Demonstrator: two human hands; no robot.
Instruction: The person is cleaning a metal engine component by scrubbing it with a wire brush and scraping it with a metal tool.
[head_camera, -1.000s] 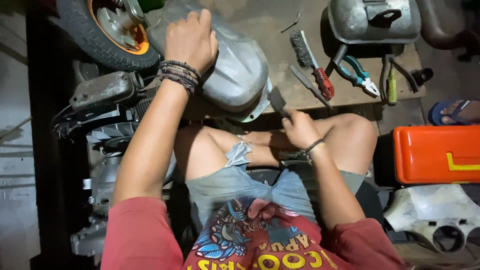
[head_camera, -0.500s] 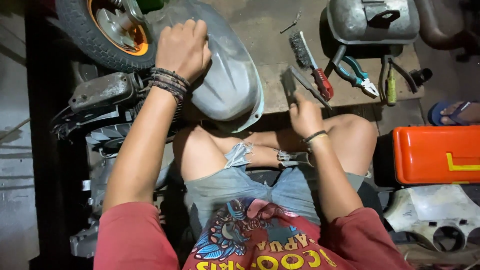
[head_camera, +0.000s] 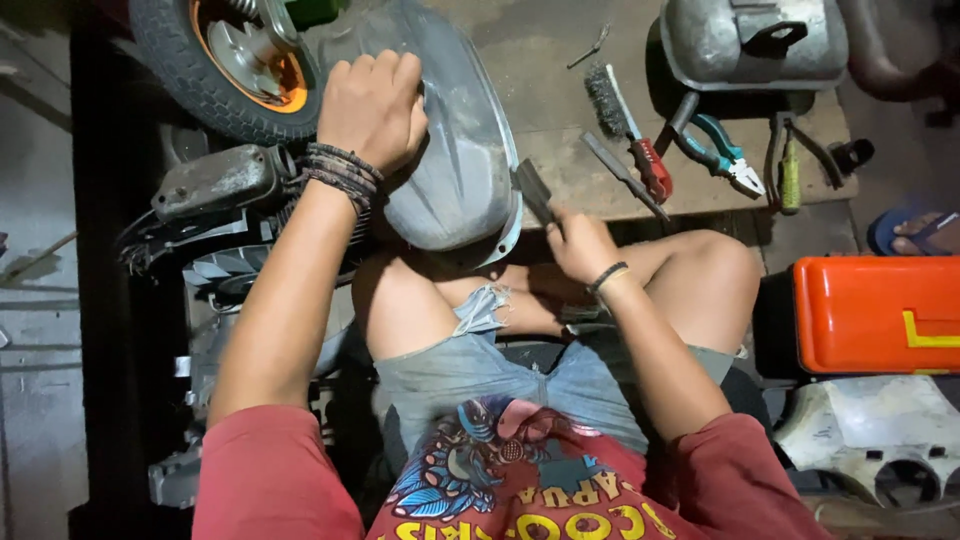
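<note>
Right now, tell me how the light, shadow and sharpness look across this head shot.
Head view: light is strongest on the wooden board and grey metal cover, with a sheen on the cover; the left edge and the corners fall into deep shadow; the left hand and right hand are sharp, without obvious motion blur; the orange toolbox looks saturated.

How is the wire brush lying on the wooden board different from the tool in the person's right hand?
The wire brush lies untouched on the wooden board, while the flat dark tool is gripped in the right hand, beside the rim of the grey metal cover. The brush has a bristled head and a red handle; the held tool is plain dark metal, its handle hidden in the fist. Both are slim, long hand tools.
</note>
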